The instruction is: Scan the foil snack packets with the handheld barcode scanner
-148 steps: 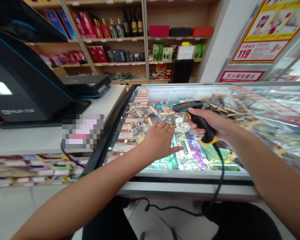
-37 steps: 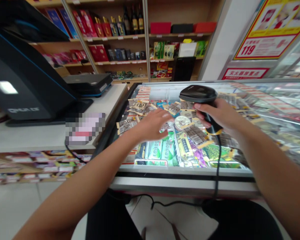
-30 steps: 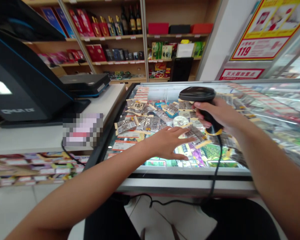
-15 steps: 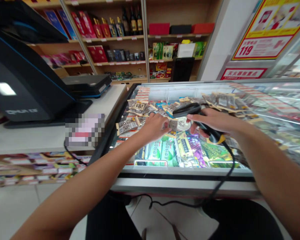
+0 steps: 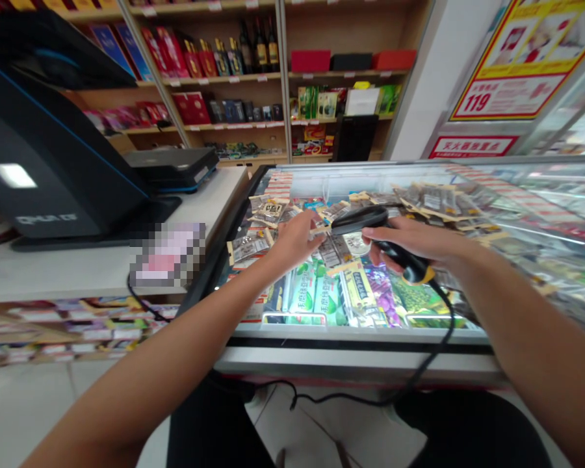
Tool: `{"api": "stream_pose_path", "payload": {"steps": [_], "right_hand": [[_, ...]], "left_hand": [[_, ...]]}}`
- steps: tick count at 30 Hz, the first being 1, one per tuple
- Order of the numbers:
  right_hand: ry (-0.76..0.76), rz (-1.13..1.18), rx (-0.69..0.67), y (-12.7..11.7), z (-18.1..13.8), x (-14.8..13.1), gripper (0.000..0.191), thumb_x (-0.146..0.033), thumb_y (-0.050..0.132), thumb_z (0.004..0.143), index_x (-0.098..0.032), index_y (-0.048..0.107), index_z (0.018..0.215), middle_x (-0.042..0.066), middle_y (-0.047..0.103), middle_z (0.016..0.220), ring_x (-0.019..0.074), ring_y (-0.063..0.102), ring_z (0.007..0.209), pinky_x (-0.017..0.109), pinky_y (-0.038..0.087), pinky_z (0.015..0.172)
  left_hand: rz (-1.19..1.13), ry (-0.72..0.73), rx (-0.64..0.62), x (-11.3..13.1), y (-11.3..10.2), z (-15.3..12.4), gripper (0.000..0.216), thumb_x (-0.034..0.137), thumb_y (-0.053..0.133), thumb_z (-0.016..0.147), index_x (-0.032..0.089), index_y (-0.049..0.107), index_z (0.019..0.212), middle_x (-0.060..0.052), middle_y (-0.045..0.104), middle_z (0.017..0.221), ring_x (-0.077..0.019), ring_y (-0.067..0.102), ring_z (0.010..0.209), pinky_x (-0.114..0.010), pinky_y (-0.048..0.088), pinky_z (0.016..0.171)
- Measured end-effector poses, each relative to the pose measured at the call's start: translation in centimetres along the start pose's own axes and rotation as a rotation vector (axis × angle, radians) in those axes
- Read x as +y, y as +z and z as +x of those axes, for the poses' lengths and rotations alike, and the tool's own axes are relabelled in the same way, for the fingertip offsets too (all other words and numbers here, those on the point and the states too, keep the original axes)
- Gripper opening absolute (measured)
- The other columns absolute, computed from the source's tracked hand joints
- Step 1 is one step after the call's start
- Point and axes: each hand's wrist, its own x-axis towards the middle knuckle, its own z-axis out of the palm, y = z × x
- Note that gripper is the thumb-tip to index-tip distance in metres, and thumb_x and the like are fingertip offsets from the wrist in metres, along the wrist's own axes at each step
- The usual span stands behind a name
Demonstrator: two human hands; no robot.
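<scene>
My right hand (image 5: pixel 419 239) grips a black barcode scanner (image 5: pixel 363 218) with a yellow band on its handle. The scanner's head points down over small dark snack packets (image 5: pixel 332 249) scattered on the glass counter top (image 5: pixel 361 335). My left hand (image 5: pixel 295 239) reaches in from the left. Its fingertips pinch the tan edge of one small packet (image 5: pixel 318 229) just left of the scanner head. The scanner's black cable (image 5: pixel 439 351) hangs over the counter's front edge.
A black register screen (image 5: pixel 43 169) and a flat black device (image 5: pixel 173 168) stand on the white counter (image 5: pixel 78 266) to the left. More packets (image 5: pixel 433 198) are heaped at the back right of the glass. Shelves of bottles and boxes (image 5: pixel 253 52) line the rear wall.
The scanner came down from upright to point at the packets. My left hand swept over the packets, then moved back and up to a packet beside the scanner head.
</scene>
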Motion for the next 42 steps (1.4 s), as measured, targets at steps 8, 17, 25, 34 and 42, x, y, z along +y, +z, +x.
{"api": "stream_pose_path", "payload": {"steps": [8,17,25,34,42], "right_hand": [[-0.082,0.093,-0.064,0.5,-0.4,-0.2,0.043,-0.059,0.075,0.079,-0.021,0.055,0.079,0.002,0.06,0.057,0.0113,0.047,0.04,0.026,0.035,0.034],[-0.125,0.112,-0.098,0.6,-0.4,-0.2,0.049,-0.065,0.071,0.081,-0.02,0.054,0.073,0.003,0.059,0.057,0.0101,0.047,0.039,0.025,0.035,0.034],[-0.141,0.292,-0.058,0.1,0.2,0.1,0.045,-0.064,0.07,0.082,-0.021,0.057,0.082,0.0,0.059,0.059,0.0101,0.046,0.038,0.024,0.035,0.034],[-0.135,0.438,0.033,-0.3,0.0,-0.4,0.039,-0.06,0.069,0.082,-0.023,0.057,0.086,-0.003,0.055,0.058,0.009,0.042,0.038,0.024,0.035,0.036],[-0.161,0.445,0.112,0.1,0.4,-0.4,0.031,-0.051,0.067,0.088,-0.022,0.059,0.087,-0.002,0.055,0.065,0.0087,0.042,0.04,0.025,0.037,0.035]], "left_hand": [[-0.055,0.124,0.133,-0.6,0.1,0.3,0.032,0.018,0.074,0.082,0.018,0.056,0.108,-0.005,0.066,0.098,-0.0174,0.061,0.079,-0.032,0.047,0.076],[-0.03,0.136,0.161,0.1,-0.2,0.2,0.03,0.013,0.073,0.074,0.016,0.06,0.101,-0.006,0.067,0.098,-0.021,0.062,0.09,-0.035,0.048,0.084],[-0.252,0.066,0.126,-0.1,-2.8,0.4,0.017,0.01,0.059,0.079,0.017,0.062,0.094,-0.004,0.067,0.095,-0.0133,0.06,0.075,-0.029,0.049,0.074],[0.047,-0.083,0.049,-4.7,-8.9,0.9,0.006,0.017,0.055,0.08,0.02,0.057,0.076,-0.002,0.062,0.072,-0.0169,0.056,0.069,-0.029,0.042,0.064],[0.433,0.2,-0.033,-1.7,-5.1,0.0,0.027,0.024,0.049,0.093,0.017,0.066,0.113,-0.014,0.065,0.127,-0.0303,0.056,0.122,-0.047,0.043,0.104]]}}
